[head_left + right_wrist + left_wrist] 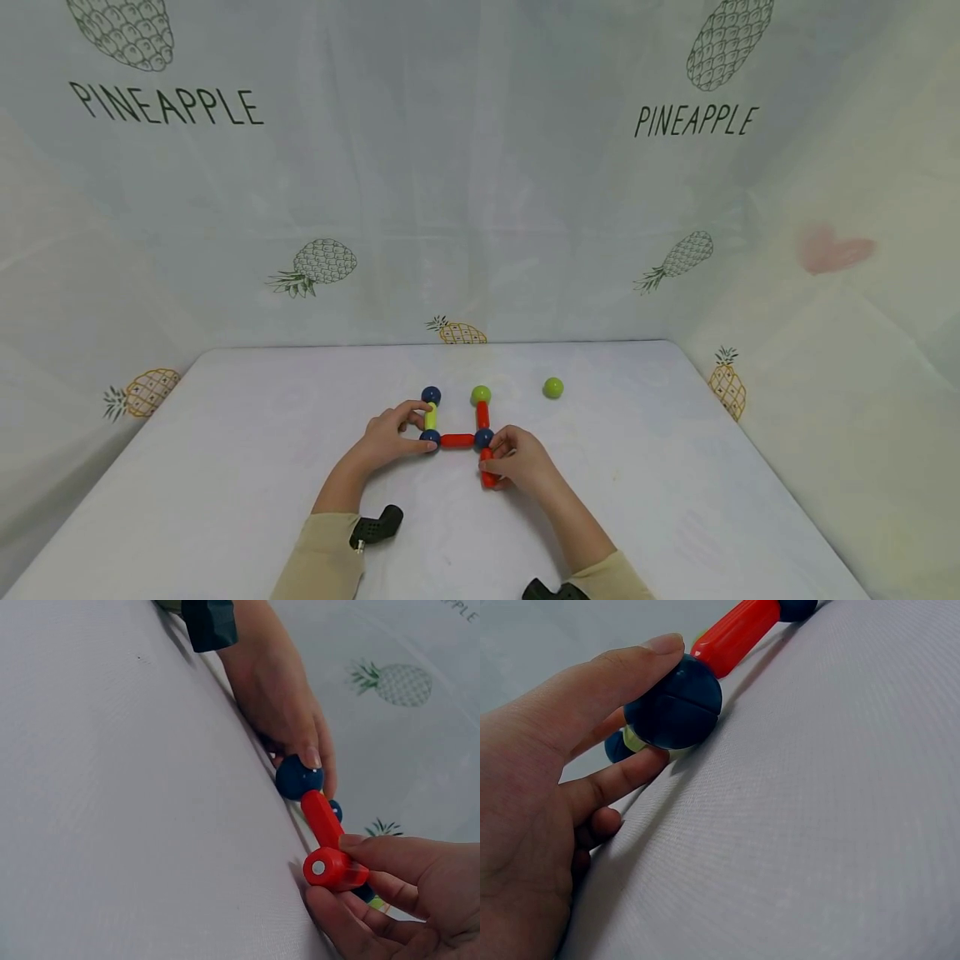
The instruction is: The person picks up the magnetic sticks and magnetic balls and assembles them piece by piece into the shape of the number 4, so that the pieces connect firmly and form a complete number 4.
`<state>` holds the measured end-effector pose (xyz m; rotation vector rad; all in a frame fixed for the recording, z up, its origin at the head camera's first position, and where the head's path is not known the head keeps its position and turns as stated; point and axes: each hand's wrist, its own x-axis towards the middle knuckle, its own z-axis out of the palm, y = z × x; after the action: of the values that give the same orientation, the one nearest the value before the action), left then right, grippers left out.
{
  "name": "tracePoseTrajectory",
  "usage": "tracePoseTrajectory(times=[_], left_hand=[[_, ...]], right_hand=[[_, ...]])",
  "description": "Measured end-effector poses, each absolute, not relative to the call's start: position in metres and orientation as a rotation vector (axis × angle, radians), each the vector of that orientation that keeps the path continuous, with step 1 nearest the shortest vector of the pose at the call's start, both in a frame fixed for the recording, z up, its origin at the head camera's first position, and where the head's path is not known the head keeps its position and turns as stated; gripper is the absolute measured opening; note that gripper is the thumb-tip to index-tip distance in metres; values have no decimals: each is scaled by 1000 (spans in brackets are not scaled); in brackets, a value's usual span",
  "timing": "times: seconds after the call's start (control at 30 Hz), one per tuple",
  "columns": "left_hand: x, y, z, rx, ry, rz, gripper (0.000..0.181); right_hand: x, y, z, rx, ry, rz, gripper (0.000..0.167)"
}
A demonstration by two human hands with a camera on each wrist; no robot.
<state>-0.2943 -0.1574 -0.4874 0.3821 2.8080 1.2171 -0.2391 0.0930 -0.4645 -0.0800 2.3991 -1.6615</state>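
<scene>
An H-like figure of magnetic rods and balls lies on the white table. My left hand [392,435] pinches its near-left blue ball [673,701], thumb on one side and a finger on the other. From that ball a yellow-green rod [431,416] runs back to another blue ball [431,395], and a red rod [457,441] crosses to a third blue ball [483,438]. Behind that one, a red rod [482,414] ends in a green ball [481,394]. My right hand [521,460] pinches a red rod [330,868] against the third ball, its bare pale end facing me.
A loose green ball [553,387] sits at the back right of the table [660,500]. Pineapple-printed cloth [480,208] hangs behind the table and along its sides. A dark wrist device [377,527] is on the left sleeve.
</scene>
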Motion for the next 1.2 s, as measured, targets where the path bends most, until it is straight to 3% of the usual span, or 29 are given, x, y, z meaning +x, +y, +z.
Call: tracePoseTrajectory(times=[1.2], left_hand=[[-293, -157, -487, 367, 2811, 1215, 59]], right_hand=[[-240, 90, -469, -85, 2435, -1655, 26]])
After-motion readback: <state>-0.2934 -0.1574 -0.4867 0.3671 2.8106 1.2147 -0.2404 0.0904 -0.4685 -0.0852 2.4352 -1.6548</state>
